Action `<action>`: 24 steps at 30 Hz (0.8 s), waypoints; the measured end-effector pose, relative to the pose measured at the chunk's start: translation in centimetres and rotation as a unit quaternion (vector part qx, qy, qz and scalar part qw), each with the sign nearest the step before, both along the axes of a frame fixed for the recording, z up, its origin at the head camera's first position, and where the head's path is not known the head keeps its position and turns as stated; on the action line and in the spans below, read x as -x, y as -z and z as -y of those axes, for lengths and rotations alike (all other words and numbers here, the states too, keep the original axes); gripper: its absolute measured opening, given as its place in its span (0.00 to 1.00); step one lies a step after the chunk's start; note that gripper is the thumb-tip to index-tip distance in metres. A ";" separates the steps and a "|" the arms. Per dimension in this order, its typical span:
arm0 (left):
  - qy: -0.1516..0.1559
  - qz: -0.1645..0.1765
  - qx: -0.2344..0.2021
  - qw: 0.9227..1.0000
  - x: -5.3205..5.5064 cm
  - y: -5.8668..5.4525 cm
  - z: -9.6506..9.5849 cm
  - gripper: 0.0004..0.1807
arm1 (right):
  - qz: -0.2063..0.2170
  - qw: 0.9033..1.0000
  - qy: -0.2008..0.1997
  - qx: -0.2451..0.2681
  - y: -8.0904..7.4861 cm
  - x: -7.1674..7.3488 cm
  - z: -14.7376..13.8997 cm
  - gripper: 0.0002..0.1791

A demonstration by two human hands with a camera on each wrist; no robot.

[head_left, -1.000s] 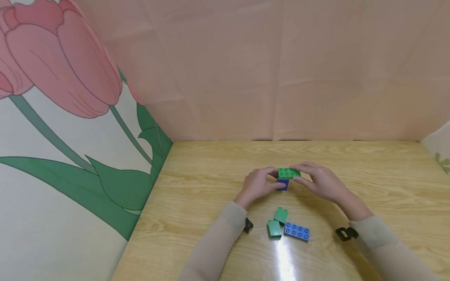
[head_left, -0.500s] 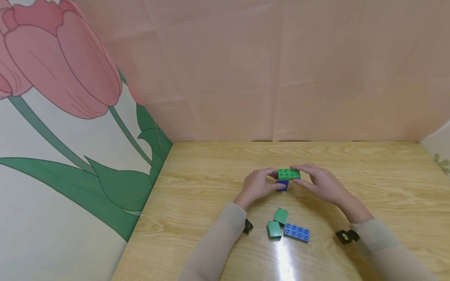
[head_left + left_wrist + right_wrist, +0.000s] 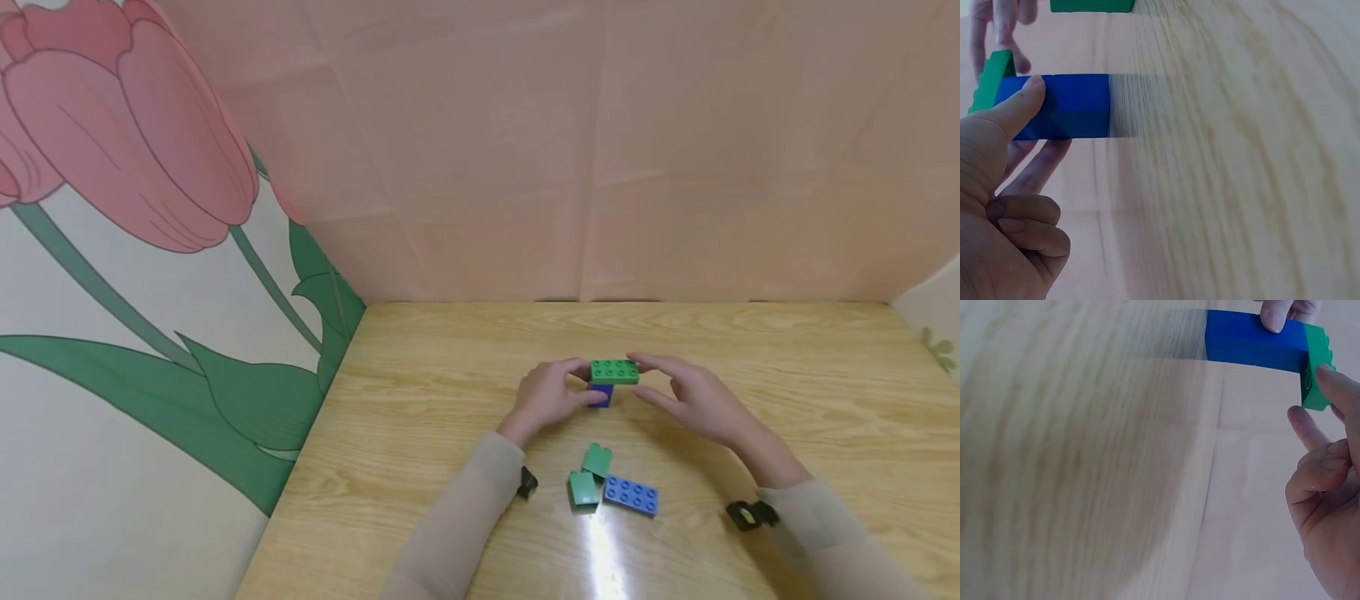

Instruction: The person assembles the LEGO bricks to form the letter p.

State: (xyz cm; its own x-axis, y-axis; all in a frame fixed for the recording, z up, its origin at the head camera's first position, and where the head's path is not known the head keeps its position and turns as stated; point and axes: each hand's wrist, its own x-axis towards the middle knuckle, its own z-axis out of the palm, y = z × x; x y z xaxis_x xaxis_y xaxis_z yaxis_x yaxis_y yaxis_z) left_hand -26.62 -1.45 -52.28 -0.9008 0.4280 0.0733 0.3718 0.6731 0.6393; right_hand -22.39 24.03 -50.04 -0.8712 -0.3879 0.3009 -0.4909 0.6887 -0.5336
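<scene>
Overhanging the blue stack (image 3: 1241, 340), the green brick (image 3: 615, 372) leaves room beneath one edge.

Left hand (image 3: 546, 395) and right hand (image 3: 701, 402) were bare. Left sleeve (image 3: 450, 533) and right sleeve (image 3: 862, 562) ran long, plain, light beige; left cuff (image 3: 498, 461) and right cuff (image 3: 813, 512) looked greyer. Left black device (image 3: 528, 482) was small; right black device (image 3: 752, 515) showed a yellowish patch.

Green brick (image 3: 991, 84) atop blue block (image 3: 1075, 107) on tabletop (image 3: 1241, 162)
</scene>
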 end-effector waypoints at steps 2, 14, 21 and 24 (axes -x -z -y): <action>0.000 0.000 -0.001 1.000 0.0 0.0 0.0 0.22 | 0.004 1.000 0.006 -0.001 0.0 -0.3 -0.1 0.29; 0.003 0.000 -0.006 1.000 -0.2 -0.1 0.1 0.21 | 0.019 1.000 -0.019 0.016 -0.5 -2.2 -0.2 0.28; 0.002 -0.002 -0.004 1.000 -0.2 -0.1 0.1 0.22 | 0.062 0.997 -0.045 0.010 -0.2 -3.1 -0.1 0.28; 0.001 -0.003 -0.002 1.000 -0.2 -0.2 0.1 0.22 | 0.068 0.996 -0.060 0.007 0.1 -3.5 0.2 0.27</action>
